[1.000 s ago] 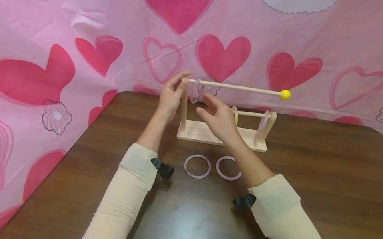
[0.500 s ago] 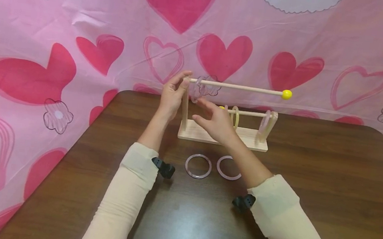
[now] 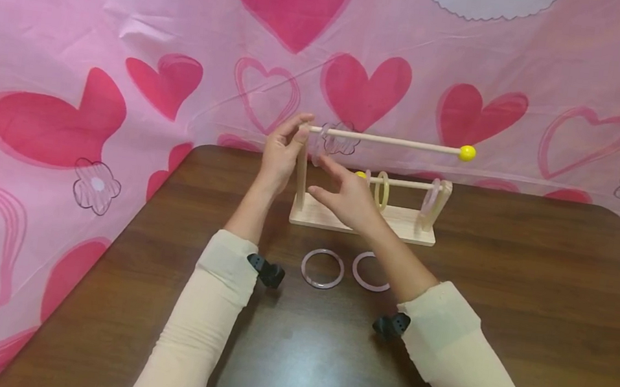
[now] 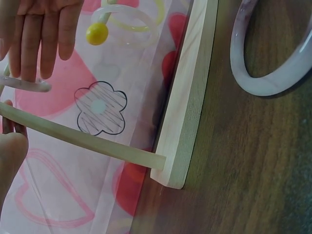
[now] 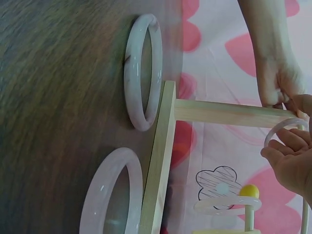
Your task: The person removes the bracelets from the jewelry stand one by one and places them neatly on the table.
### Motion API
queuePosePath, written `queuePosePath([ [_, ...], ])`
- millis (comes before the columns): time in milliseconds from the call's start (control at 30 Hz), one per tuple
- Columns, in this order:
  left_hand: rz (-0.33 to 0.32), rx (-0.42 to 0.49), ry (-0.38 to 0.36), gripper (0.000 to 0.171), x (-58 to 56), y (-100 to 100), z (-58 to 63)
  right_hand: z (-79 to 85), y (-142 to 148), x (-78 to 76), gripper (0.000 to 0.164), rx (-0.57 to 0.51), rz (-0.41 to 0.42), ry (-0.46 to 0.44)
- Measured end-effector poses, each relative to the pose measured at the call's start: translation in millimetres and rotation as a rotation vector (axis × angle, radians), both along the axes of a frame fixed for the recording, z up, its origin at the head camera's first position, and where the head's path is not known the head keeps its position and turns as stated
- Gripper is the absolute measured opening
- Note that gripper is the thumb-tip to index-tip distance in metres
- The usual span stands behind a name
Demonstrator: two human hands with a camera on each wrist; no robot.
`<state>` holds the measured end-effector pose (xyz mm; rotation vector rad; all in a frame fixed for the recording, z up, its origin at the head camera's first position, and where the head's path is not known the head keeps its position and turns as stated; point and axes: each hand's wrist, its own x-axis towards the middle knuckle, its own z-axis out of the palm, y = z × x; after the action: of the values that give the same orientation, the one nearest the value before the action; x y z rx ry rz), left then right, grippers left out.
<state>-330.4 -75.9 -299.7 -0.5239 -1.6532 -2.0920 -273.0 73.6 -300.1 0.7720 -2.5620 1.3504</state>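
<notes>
A pale wooden bangle stand [image 3: 307,218] with two rods stands on the table. My left hand [image 3: 280,158] holds the top of its left post [image 3: 301,179], thumb and fingers on either side. One pale lilac bangle [image 5: 274,132] hangs on the upper rod [image 3: 393,141] close to that post. My right hand [image 3: 352,199] reaches in below the rod, its extended fingertips touching this bangle and its thumb held apart. On the lower rod hang a yellow bangle [image 3: 382,193], a pink one [image 3: 368,176] near the yellow knob, and a lilac one [image 3: 432,196] by the right post.
Two pale bangles lie flat in front of the stand: one on the left [image 3: 322,269], another [image 3: 369,286] partly behind my right forearm. A yellow knob [image 3: 467,153] caps the upper rod's right end. A pink heart-patterned cloth [image 3: 191,21] hangs behind the brown table [image 3: 531,301].
My right hand has moved slightly left and down, against the bangle near the left post. The lower rod's yellow knob has come into sight. My left hand stays on the post.
</notes>
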Motion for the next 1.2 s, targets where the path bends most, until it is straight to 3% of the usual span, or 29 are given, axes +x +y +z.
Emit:
queuePosePath([
  [200,0.004,0.004,0.001,0.031,-0.3,0.1,-0.4,-0.8,2.2,1.8,0.049,-0.028,-0.109,0.076],
  [300,0.000,0.004,-0.002,0.033,-0.2,-0.6,-0.5,-2.1,2.6,1.7,0.042,-0.126,-0.146,0.069],
  [467,0.000,0.005,-0.004,0.033,1.0,-1.0,0.1,-3.0,3.4,1.2,0.031,-0.267,-0.253,0.132],
  [700,0.005,0.015,0.019,0.038,0.6,0.2,-0.1,-1.6,7.7,-1.1,0.018,-0.346,-0.412,0.209],
  [1200,0.010,0.001,-0.005,0.033,0.1,0.1,0.4,-4.9,14.0,0.5,0.020,-0.438,-0.433,0.229],
])
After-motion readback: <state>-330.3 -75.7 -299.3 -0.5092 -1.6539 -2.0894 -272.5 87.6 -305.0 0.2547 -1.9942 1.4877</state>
